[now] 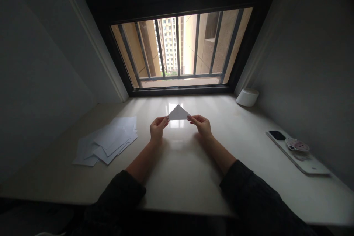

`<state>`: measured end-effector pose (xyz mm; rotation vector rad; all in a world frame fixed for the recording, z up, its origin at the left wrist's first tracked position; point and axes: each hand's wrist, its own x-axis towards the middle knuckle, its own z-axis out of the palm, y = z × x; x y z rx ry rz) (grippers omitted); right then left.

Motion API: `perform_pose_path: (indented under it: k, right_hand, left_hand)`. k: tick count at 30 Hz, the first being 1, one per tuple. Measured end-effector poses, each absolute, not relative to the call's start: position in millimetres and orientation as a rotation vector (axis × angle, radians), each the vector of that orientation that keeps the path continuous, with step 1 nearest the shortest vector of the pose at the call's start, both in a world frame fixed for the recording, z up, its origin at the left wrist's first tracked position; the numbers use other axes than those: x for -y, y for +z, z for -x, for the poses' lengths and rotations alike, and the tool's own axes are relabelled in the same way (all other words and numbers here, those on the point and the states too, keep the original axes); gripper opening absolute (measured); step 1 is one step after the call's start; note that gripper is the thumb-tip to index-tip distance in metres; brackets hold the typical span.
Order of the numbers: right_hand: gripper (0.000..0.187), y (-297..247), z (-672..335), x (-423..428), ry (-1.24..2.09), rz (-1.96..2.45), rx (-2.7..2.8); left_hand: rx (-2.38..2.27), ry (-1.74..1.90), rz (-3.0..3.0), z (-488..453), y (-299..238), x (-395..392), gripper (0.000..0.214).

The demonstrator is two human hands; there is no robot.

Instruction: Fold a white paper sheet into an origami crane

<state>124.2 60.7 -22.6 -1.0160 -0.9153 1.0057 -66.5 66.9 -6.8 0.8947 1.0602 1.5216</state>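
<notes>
A small white paper folded into a triangle (178, 113) is held up above the pale tabletop (177, 169), its tip pointing toward the window. My left hand (157, 128) pinches its left corner and my right hand (201, 125) pinches its right corner. Both hands have their fingers closed on the paper. Dark sleeves cover my forearms near the table's front edge.
A loose pile of white paper sheets (106, 143) lies on the table at the left. A white phone with a sticker on its back (297, 151) lies at the right. A white round container (247, 97) stands by the barred window (179, 49). Grey walls close in both sides.
</notes>
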Motion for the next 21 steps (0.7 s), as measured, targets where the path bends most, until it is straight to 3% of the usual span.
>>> perform_pose_path:
  k: [9, 21]
  right_hand:
    - [0.029, -17, -122, -56, 1.052, 0.965, 1.055]
    - [0.033, -17, -113, -52, 1.069, 1.026, 1.080]
  left_hand:
    - [-0.962, 1.148, -0.990, 77, 10, -67, 0.062]
    - [-1.003, 1.449, -1.012, 68, -1, -66, 0.052]
